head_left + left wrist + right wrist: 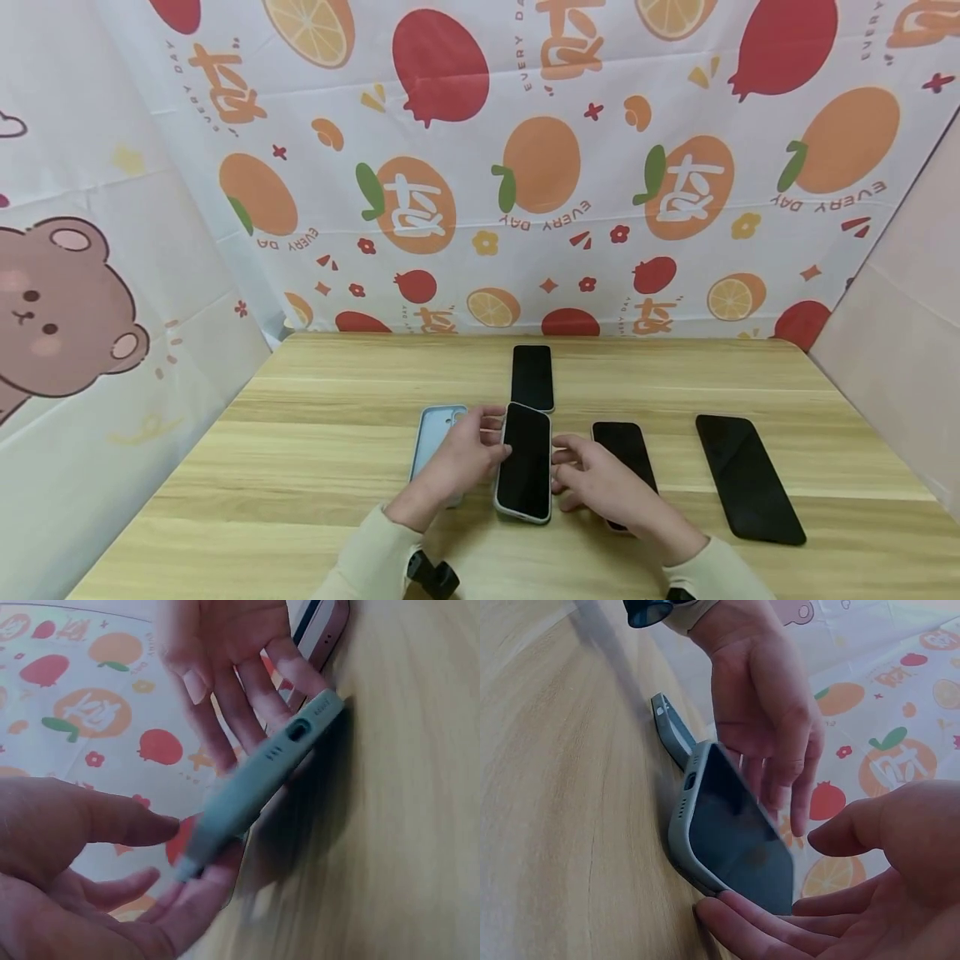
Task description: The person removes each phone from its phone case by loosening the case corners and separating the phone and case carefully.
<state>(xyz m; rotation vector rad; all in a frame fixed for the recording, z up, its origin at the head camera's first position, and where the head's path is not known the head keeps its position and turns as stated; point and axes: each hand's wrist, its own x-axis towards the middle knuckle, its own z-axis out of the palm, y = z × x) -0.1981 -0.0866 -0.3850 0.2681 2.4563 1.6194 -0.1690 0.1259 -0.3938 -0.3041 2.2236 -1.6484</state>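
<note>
- Left hand (467, 450) held loosely: fingertips touched the left edge of the cased phone (525, 462), thumb near its rim and clear of a pinch
- Right hand (594, 479) likewise unclenched, fingertips at the right edge, thumb raised off the glass
- Cased phone lay between both hands, near the table's middle, screen up and slightly tilted; glossy black glass, rounded corners, matt pale grey-green case with port cutout and small slots along the bottom; could not tell whether its underside met the wood
- Pale blue phone case (433, 437) just left, a hollow shell partly behind the left hand
- Black phone (532, 377) just beyond the cased one, flat rectangle
- Pink-edged phone (627, 450) partly under the right hand and forearm, dark glass
- Large black phone (750, 479) farther right, well apart, smooth slab lying aslant
- Tabletop (315, 417) yellowish, streaked with wood grain
- Cream sleeves (375, 554) at both wrists
- White cloth (480, 183) behind, creased, fruit-printed
</note>
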